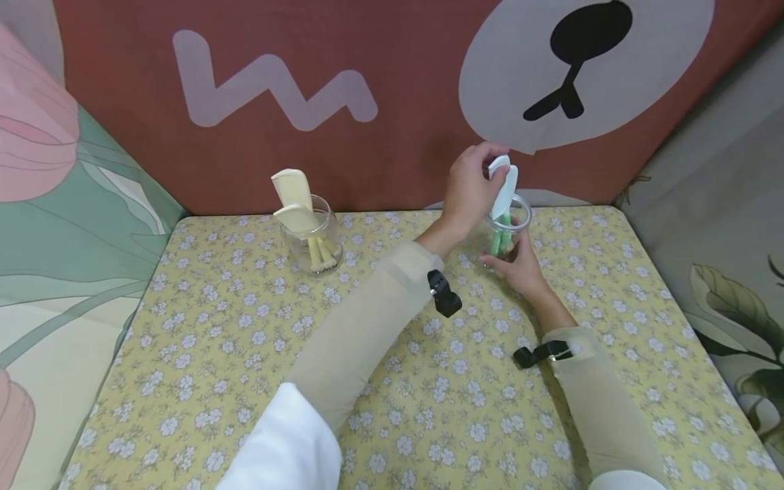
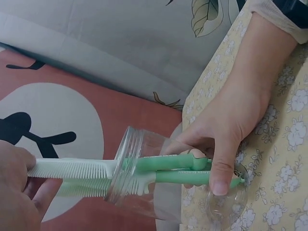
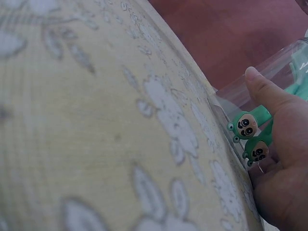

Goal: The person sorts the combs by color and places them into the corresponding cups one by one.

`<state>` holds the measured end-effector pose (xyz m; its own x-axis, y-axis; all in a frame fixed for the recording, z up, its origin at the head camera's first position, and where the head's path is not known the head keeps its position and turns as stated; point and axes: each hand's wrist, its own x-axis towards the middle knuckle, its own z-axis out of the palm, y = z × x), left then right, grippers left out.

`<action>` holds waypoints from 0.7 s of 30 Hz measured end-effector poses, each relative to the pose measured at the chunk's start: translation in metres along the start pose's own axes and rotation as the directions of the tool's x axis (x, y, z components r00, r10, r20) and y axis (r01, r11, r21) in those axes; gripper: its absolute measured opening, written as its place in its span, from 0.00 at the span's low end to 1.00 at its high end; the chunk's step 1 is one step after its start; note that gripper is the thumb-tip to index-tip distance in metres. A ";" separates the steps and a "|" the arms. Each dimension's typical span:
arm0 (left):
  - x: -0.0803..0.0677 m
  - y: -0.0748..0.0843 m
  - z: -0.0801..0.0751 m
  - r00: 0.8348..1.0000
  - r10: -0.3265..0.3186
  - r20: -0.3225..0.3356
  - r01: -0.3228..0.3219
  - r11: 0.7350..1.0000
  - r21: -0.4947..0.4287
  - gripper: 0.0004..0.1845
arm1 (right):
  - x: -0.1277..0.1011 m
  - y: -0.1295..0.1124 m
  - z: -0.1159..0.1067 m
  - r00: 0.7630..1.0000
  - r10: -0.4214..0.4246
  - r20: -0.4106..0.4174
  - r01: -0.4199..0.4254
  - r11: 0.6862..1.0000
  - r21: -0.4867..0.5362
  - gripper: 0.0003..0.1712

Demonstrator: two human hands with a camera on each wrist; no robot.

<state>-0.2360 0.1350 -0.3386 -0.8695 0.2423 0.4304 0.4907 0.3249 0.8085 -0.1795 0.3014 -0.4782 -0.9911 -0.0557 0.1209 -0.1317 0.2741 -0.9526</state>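
On the yellow floral-cloth table (image 1: 245, 381), near its far right edge, our right hand (image 1: 520, 265) curls round the clear glass jar (image 1: 511, 235) holding two green-handled white combs (image 2: 144, 171), while our left hand (image 1: 468, 190) pinches the top of one comb. We judge a crooked pull could snag the teeth on the rim and tip the jar. Well apart toward the far left stands another clear glass jar of cream combs (image 1: 306, 228), not in the way.
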 end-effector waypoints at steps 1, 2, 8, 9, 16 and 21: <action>0.000 0.000 0.000 1.000 -0.005 -0.005 0.005 1.000 0.006 0.13 | 0.000 0.000 0.000 1.000 -0.005 -0.001 0.005 1.000 -0.001 0.55; 0.000 -0.001 0.000 1.000 -0.010 -0.009 0.010 1.000 0.012 0.13 | 0.000 0.001 0.000 1.000 -0.008 0.001 0.008 1.000 0.002 0.54; 0.000 -0.002 0.000 1.000 -0.018 0.002 0.018 1.000 0.016 0.14 | 0.002 0.003 0.000 1.000 -0.027 0.004 0.027 0.999 0.019 0.54; 0.000 -0.002 0.000 1.000 -0.019 0.005 0.019 1.000 0.013 0.15 | 0.002 0.003 0.000 0.999 -0.033 0.006 0.033 0.999 0.018 0.54; 0.000 -0.007 -0.004 1.000 -0.018 -0.001 0.018 1.000 0.008 0.19 | 0.003 0.005 0.001 0.998 -0.054 0.018 0.053 0.998 0.040 0.54; 0.002 -0.009 -0.010 1.000 0.011 -0.029 -0.010 1.000 0.005 0.16 | 0.004 0.004 0.001 0.998 -0.065 0.026 0.063 0.997 0.043 0.54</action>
<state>-0.2423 0.1233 -0.3406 -0.8656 0.2195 0.4502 0.5000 0.3266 0.8021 -0.1835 0.3016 -0.4823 -0.9797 -0.0986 0.1748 -0.1932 0.2290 -0.9541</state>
